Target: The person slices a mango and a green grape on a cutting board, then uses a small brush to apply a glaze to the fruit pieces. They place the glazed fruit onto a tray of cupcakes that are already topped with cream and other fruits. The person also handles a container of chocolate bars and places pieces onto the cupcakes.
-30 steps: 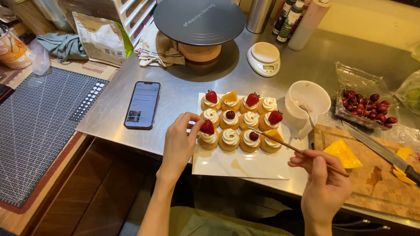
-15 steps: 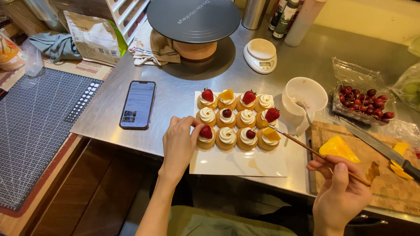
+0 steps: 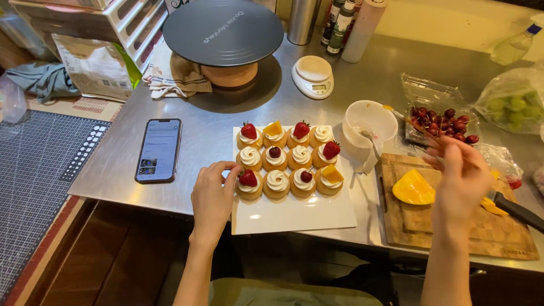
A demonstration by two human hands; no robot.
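Our left hand (image 3: 212, 198) rests on the white plate's (image 3: 294, 215) left edge, fingers loosely curled beside the front-left strawberry tartlet (image 3: 249, 184). Our right hand (image 3: 462, 173) hovers over the cherry punnet (image 3: 439, 122) w/ thin chopsticks (image 3: 422, 126) pinched. Tartlets sit mid-bench (image 3: 113, 164), 3 rows. We'd judge them light but fragile: cream smears, so grip by the pastry sides, not the top.

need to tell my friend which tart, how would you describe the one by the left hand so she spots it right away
Start at the white square plate in the middle of the steel counter, holding twelve cream-topped tarts. Go to the front row's left end, where the left hand touches the strawberry tart. It is the only strawberry in that row.
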